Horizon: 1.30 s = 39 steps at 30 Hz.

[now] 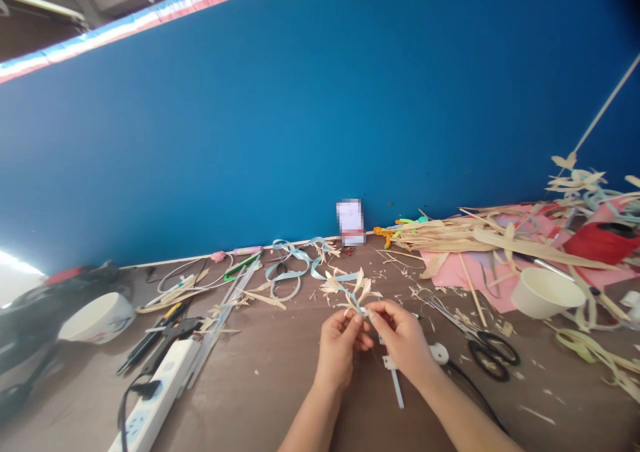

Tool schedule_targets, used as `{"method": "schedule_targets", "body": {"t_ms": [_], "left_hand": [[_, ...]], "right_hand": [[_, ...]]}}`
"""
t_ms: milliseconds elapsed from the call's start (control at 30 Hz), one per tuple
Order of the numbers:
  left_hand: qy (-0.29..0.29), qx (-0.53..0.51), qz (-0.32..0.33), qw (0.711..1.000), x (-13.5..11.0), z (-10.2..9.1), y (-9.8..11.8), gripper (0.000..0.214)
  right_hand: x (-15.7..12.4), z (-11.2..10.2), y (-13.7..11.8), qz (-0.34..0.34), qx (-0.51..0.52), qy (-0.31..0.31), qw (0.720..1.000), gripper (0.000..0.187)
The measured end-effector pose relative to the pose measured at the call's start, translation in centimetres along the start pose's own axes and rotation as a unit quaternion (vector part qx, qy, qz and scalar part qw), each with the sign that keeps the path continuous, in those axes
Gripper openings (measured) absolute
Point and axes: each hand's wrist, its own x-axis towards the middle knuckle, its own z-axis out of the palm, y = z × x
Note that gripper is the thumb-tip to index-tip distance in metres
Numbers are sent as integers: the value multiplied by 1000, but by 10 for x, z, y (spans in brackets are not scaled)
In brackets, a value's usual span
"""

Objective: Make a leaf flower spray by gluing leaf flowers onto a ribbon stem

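Note:
A small craft flower [361, 287] of pale, husk-like petals with a light-blue strip at its base is held upright above the table. My left hand [340, 349] pinches its base between thumb and fingers. From the other side, my right hand [400, 339] has its thumb and fingertips closed at the same base, almost touching the left. The fingers hide the stem's lower end. Under my right wrist lies a thin grey tool with a sliding piece [397, 385], perhaps a caliper. Black-handled scissors [493, 353] rest open to the right.
At left are a white power strip [163, 395], a glue gun [175, 339], clear sticks [220, 325] and a white bowl [97, 317]. A blue ribbon [295, 265] lies near the blue partition [300, 119]. Right are a paper cup [545, 295], pale strips [450, 235] and pink paper [500, 295].

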Motion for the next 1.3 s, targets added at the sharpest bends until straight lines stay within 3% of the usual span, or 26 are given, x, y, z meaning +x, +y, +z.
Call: {"method": "schedule_targets", "body": {"t_ms": [133, 267, 567, 900, 1300], "left_hand": [[7, 18, 7, 1000, -2, 2, 0, 28], [0, 31, 9, 999, -3, 2, -1, 27], [0, 60, 13, 998, -4, 4, -1, 28], [1, 19, 11, 1000, -5, 6, -3, 29], [11, 27, 24, 999, -2, 4, -3, 22]], "right_hand": [[-1, 1, 3, 3, -51, 19, 998, 16], [-2, 0, 1, -42, -97, 20, 994, 9], [-4, -2, -6, -141, -184, 34, 972, 13], [-8, 0, -8, -135, -215, 22, 967, 16], [-7, 3, -6, -89, -120, 30, 988, 15]]}}
